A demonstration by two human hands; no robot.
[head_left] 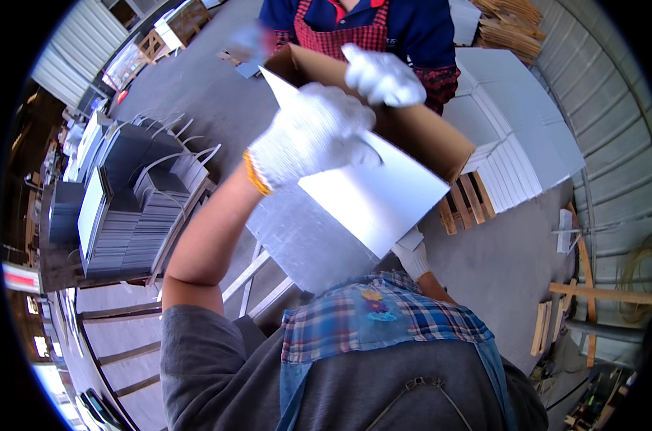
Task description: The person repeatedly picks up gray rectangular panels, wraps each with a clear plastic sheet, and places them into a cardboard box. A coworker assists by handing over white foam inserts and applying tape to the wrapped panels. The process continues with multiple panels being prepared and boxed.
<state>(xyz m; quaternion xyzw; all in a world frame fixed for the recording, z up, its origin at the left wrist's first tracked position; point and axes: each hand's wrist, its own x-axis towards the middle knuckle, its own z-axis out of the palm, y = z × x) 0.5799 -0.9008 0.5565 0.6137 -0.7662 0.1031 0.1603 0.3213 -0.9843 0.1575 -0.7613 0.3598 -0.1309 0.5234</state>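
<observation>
The step in hand looks like handling a white panel (383, 197) along the near side of the open cardboard box (430, 133), and the next move seems to call for steady control of its edge beside the box. The left hand (315, 133), just on the box's near side, curls over the panel's far edge, though I cannot tell how firmly; the right hand (412, 260), farther from the box, is beside the panel's near corner, its grip hidden.
</observation>
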